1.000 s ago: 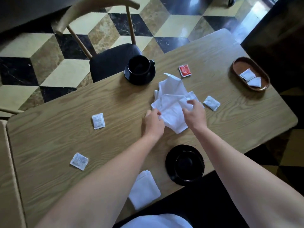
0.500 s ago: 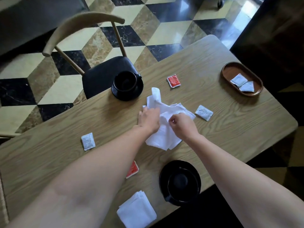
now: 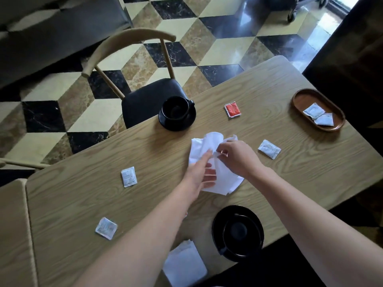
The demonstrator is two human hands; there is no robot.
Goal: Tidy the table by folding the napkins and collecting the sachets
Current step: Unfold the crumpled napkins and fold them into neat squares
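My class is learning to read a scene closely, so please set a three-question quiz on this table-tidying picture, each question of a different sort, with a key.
1. True or false: the wooden tray already holds two white sachets.
2. Multiple choice: the right hand is A) lifting the cup, B) pinching an edge of the crumpled napkin, C) picking up the red sachet.
3. Fill in: the left hand lies with straight fingers on the ____.

Key
1. True: two lie in it.
2. B.
3. Napkin; a folded napkin lies at the near table edge.
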